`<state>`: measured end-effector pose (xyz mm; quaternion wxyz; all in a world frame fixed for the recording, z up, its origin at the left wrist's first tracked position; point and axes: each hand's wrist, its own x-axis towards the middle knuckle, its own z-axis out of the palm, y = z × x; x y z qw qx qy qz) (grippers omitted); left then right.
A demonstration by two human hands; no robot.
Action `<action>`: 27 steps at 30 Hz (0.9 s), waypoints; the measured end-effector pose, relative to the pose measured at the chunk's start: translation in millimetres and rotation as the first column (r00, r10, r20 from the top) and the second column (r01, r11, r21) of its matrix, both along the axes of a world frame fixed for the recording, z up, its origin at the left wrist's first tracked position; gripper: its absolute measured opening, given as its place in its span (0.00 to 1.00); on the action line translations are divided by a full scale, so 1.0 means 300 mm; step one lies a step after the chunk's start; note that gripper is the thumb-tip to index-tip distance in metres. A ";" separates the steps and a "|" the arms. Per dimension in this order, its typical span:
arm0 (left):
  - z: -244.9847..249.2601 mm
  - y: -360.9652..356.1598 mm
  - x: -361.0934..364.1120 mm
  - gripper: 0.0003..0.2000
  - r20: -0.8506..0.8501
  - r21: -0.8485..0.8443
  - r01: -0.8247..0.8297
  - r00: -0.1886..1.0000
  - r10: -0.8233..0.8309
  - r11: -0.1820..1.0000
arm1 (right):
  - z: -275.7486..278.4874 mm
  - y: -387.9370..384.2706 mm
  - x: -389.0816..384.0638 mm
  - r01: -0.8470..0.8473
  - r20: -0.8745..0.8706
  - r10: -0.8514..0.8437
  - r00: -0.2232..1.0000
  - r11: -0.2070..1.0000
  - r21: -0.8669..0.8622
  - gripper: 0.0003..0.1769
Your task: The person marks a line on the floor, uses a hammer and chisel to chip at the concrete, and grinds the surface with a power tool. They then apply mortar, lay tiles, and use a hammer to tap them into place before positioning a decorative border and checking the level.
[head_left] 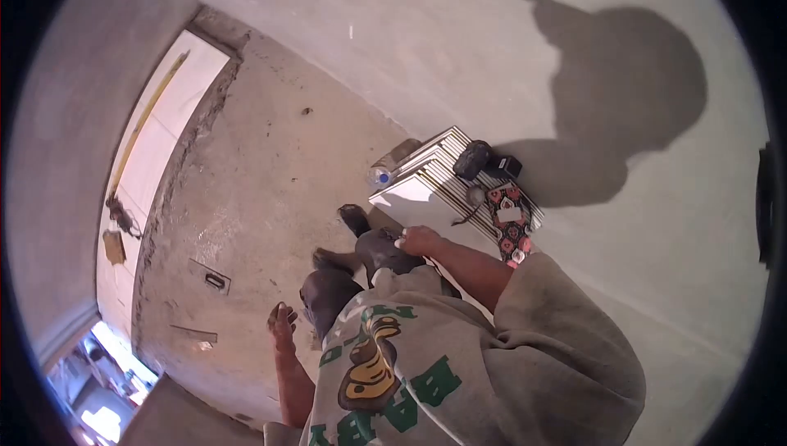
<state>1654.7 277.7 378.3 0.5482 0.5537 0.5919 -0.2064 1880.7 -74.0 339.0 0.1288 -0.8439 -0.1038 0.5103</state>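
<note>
My right hand rests on my dark-trousered knee with its fingers curled; a small white speck shows at the fingertips and I cannot tell what it is. My left hand hangs lower left over the bare cement floor, fingers apart and holding nothing. My grey shirt with a green and yellow print fills the bottom of the view. Just beyond my right hand lies a stack of white tiles.
On the tile stack sit two black objects and a red-patterned cloth. A plastic bottle lies beside the stack. White tiling with a yellow level runs along the left wall. A shadow falls on the plastered wall.
</note>
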 end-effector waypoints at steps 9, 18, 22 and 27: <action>-0.141 0.290 0.384 0.20 0.051 -0.043 0.271 0.962 -0.268 0.962 | -0.076 -0.023 0.005 0.407 0.176 -0.385 0.906 0.907 -0.112 0.28; -0.339 0.733 0.771 0.15 0.081 -0.034 0.489 0.871 -0.485 0.872 | 0.173 0.366 -0.017 0.639 0.121 -0.628 0.769 0.764 -0.094 0.27; -0.280 0.827 0.948 0.15 0.135 0.008 0.459 0.880 -0.455 0.889 | 0.235 0.510 0.005 0.688 0.107 -0.681 0.725 0.722 -0.067 0.27; -0.323 0.904 1.037 0.15 0.142 0.028 0.514 0.847 -0.512 0.857 | 0.199 0.545 0.029 0.705 0.197 -0.686 0.701 0.708 -0.044 0.27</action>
